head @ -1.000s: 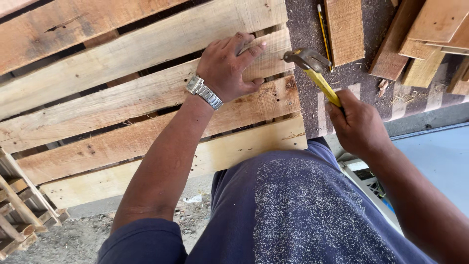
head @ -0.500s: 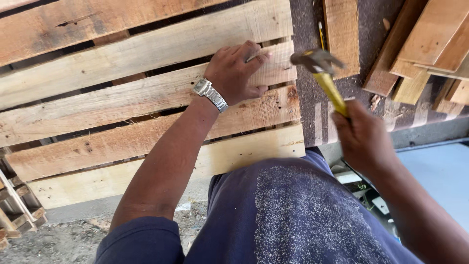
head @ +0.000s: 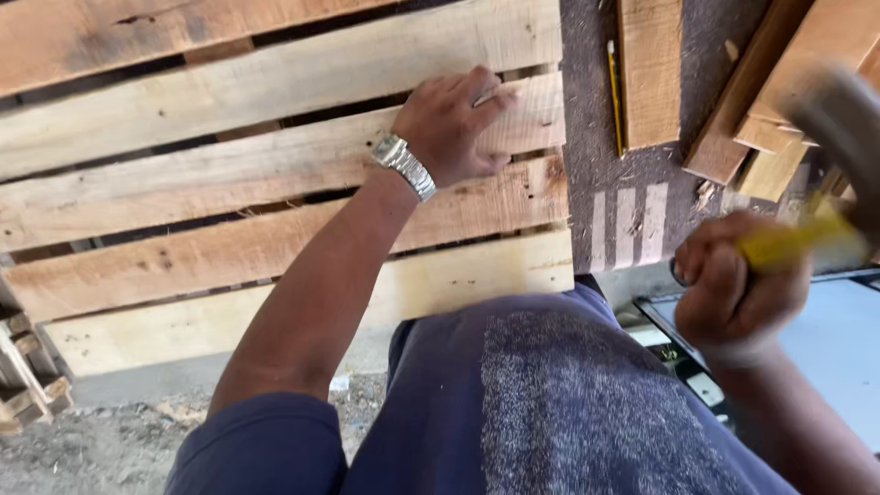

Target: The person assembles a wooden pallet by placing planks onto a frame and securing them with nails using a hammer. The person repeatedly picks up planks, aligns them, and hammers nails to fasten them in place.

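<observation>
A wooden pallet (head: 229, 183) of pale and reddish slats lies in front of me. My left hand (head: 451, 124), with a metal wristwatch on the wrist, rests on a slat near the pallet's right end and pinches a small nail between thumb and fingers. My right hand (head: 733, 284) is raised at the right and grips the yellow handle of a hammer (head: 825, 183). The hammer's head is blurred near the frame's right edge, well clear of the pallet.
Loose wood planks (head: 651, 69) and offcuts (head: 770, 119) lie on a dark mat (head: 596, 165) to the right of the pallet, with a yellow pencil (head: 614, 92) beside them. More wood scraps (head: 18, 385) sit at the lower left on gravel.
My right hand has swung the hammer away from the slat, back to the right and toward the camera. My left hand stays on the same slat, holding the nail.
</observation>
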